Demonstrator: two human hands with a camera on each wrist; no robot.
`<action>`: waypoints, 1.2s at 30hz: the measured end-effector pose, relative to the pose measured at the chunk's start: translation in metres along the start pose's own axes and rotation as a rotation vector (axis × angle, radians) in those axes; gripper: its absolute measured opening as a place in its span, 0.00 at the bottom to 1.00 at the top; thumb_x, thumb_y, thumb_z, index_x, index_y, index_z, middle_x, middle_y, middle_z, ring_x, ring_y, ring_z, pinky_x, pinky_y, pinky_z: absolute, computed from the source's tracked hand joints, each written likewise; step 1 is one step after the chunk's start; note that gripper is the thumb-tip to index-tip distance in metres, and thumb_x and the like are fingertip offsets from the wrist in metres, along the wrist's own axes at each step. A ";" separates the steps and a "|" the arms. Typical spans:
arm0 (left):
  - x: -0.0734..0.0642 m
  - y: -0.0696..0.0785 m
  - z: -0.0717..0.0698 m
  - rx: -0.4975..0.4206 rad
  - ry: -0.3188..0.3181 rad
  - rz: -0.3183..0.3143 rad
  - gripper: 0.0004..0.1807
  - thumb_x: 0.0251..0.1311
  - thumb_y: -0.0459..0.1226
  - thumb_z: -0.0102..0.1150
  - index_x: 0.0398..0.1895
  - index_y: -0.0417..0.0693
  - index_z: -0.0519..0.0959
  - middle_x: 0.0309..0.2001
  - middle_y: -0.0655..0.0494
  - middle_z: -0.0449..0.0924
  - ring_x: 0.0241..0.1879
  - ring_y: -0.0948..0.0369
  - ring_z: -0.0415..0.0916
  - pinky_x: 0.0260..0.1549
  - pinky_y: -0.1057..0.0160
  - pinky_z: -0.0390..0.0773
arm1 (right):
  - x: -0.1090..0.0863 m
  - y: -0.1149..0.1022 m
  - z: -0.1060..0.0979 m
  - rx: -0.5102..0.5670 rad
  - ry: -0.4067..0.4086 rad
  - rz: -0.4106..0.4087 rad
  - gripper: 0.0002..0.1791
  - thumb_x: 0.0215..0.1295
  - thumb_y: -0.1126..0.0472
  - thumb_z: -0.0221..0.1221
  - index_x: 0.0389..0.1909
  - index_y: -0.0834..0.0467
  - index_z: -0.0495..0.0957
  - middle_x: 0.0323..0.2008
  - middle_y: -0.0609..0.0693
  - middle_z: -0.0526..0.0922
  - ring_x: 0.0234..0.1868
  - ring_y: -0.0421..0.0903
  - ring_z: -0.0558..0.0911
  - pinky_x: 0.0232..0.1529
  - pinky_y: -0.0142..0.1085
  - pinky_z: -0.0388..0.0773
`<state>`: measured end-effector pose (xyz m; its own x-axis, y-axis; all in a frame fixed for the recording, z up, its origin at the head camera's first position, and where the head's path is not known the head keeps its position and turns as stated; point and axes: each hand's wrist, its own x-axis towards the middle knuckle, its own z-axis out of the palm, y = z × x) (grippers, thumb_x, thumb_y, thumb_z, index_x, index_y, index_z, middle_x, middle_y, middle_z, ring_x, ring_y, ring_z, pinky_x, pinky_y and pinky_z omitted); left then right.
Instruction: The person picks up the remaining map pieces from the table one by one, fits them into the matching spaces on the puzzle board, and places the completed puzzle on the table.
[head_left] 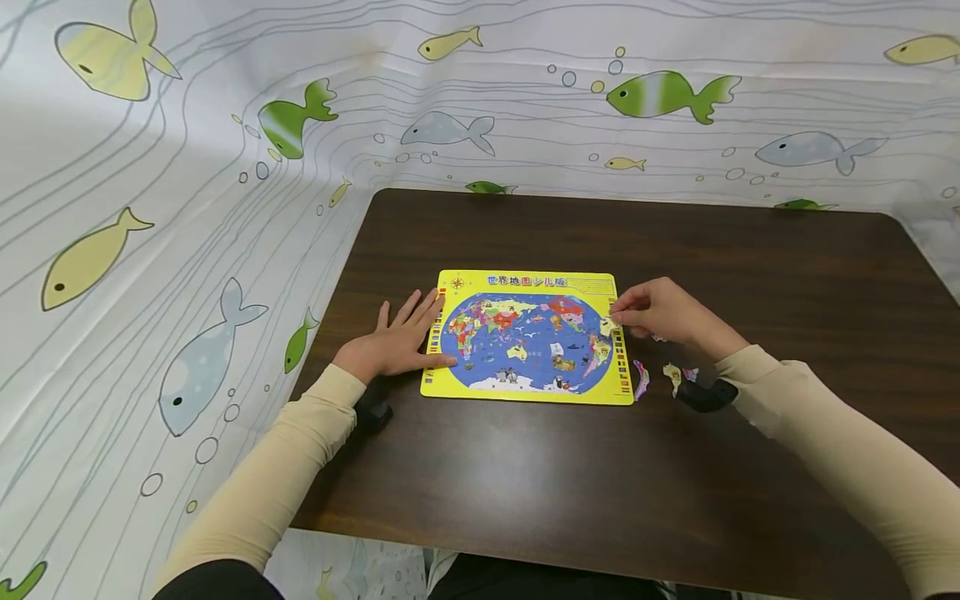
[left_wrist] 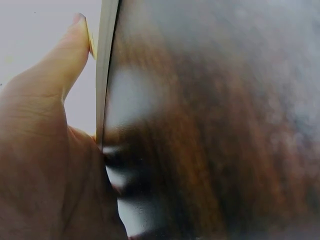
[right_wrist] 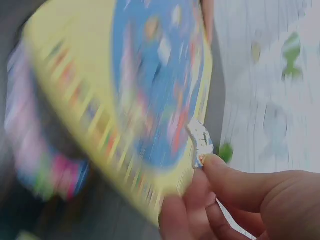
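Right hand [right_wrist: 252, 192] pinches a likely light, stiff puzzle piece [right_wrist: 201, 142], best edge-held; splayed left hand [head_left: 397, 343] touches the world-map board's left [head_left: 450, 384].

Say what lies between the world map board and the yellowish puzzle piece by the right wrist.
In the head view, a curved pink puzzle piece lies between the world map board and the yellowish piece.

In the right wrist view, the map board [right_wrist: 100, 55] is blurred.
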<state>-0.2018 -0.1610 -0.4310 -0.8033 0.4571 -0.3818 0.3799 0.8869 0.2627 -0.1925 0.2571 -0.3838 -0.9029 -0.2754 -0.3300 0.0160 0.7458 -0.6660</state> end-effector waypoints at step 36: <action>0.004 -0.002 0.000 -0.027 0.000 -0.009 0.61 0.49 0.76 0.44 0.76 0.61 0.27 0.77 0.62 0.19 0.76 0.54 0.17 0.67 0.34 0.21 | 0.044 -0.077 0.081 0.074 -0.159 0.033 0.11 0.61 0.55 0.64 0.38 0.57 0.78 0.32 0.54 0.82 0.28 0.47 0.84 0.29 0.36 0.82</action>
<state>-0.2060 -0.1608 -0.4329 -0.8068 0.4488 -0.3843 0.3599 0.8891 0.2828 -0.1989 0.1386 -0.4015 -0.8219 -0.3487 -0.4504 0.0811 0.7110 -0.6985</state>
